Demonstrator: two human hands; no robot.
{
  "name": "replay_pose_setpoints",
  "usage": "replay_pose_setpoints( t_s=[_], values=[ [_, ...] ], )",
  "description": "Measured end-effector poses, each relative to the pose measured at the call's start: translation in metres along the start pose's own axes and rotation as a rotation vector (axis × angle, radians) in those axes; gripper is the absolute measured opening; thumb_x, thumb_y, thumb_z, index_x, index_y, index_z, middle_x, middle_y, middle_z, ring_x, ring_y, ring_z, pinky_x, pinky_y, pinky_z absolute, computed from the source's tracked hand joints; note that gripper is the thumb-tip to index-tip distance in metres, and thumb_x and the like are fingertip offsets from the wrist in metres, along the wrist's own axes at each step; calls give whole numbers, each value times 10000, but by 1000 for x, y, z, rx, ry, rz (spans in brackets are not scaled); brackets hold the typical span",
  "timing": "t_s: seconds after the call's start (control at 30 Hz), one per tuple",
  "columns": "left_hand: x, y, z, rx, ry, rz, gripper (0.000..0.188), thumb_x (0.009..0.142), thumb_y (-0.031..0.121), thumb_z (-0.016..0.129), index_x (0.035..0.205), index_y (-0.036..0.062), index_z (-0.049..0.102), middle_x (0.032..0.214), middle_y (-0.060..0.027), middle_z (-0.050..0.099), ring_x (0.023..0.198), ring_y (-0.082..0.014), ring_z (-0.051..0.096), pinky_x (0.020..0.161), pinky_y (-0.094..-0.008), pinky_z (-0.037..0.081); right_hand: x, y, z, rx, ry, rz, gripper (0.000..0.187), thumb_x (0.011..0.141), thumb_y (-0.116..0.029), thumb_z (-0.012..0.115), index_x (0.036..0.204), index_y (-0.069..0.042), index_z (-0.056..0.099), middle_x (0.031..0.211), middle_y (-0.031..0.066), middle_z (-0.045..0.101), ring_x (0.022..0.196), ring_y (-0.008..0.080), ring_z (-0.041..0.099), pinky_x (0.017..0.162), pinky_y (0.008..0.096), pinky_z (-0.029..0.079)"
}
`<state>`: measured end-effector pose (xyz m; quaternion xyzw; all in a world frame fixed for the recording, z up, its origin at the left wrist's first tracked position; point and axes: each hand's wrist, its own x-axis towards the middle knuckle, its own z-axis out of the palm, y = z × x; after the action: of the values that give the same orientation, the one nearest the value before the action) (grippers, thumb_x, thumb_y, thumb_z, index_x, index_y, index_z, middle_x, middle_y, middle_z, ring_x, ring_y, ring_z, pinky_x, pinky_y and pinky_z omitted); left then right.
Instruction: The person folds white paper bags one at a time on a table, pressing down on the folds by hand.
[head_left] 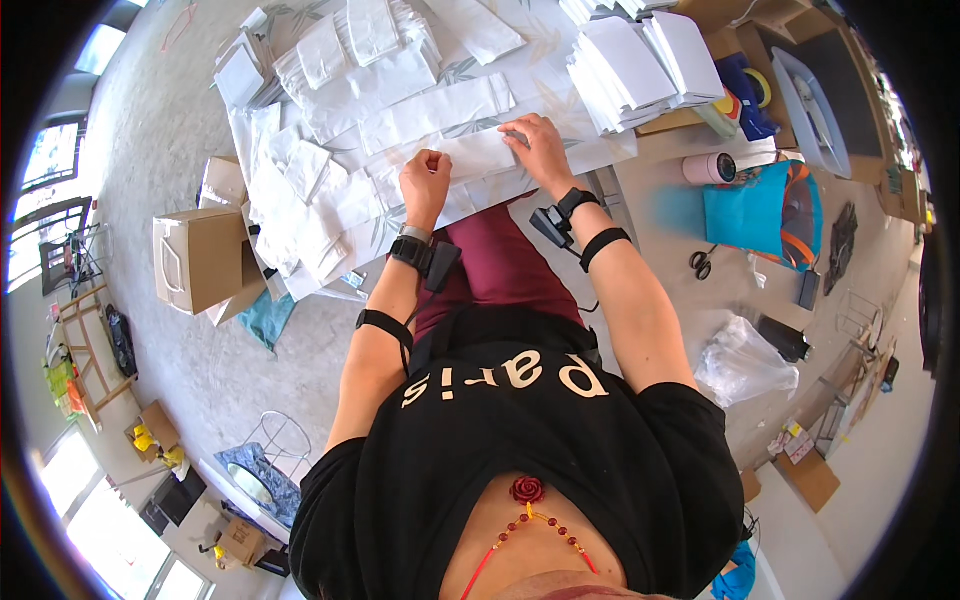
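Note:
A long flat white paper piece (pixel 482 157), possibly an unopened bag, lies near the front edge of the table. My left hand (pixel 425 187) is closed in a pinch at its left end; the fingertips partly hide what is between them. At the right end my right hand (pixel 541 152) grips the paper with bent fingers, thumb and forefinger at its upper edge. Just beyond lies another flat white strip (pixel 437 113). Loose white paper pieces (pixel 310 185) overlap in a heap left of my left hand.
Stacked white folded papers (pixel 622 75) stand at the far right of the patterned tablecloth (pixel 600 150); more white stacks (pixel 365 60) lie at the back. Brown cardboard boxes (pixel 200 262) sit left of the table. On the right are a turquoise bag (pixel 745 215), black scissors (pixel 703 262) and a pink cylinder (pixel 708 168).

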<state>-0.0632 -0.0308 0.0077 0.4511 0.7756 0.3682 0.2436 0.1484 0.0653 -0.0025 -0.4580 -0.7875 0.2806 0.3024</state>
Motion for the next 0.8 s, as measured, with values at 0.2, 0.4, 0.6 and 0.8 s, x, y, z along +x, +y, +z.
replay_pose_setpoints(
  t_s=[0.2,0.4,0.6,0.8],
  values=[
    [-2,-2,0,1,-1,3,250,888,226,717,941,-17,744,825,-161,755,748,-300,733,719,-389,560,0,6,2,-24,-42,-21,202,847,-143,790,1048,-157,773,1041,45,695,1004,295,615,918,423,501],
    [-4,-6,1,7,-5,-17,253,882,231,721,926,-18,732,812,-164,742,743,-305,725,717,-393,556,-3,7,-1,-80,-99,-56,306,827,-163,808,1130,-177,768,1087,51,664,1047,296,602,959,422,489],
    [-7,-6,2,51,-7,-29,220,871,237,712,887,18,712,788,-142,730,752,-322,718,708,-417,553,-6,12,-9,-104,-164,-99,414,817,-220,828,1225,-210,754,1136,74,633,1101,296,586,1000,418,472],
    [-6,-12,5,103,-4,-20,223,867,251,716,975,70,644,809,-134,712,833,-359,702,730,-480,538,8,-9,-25,-107,5,-197,480,853,-276,829,1292,-136,694,1161,109,638,1111,319,590,997,439,472]
  ],
)
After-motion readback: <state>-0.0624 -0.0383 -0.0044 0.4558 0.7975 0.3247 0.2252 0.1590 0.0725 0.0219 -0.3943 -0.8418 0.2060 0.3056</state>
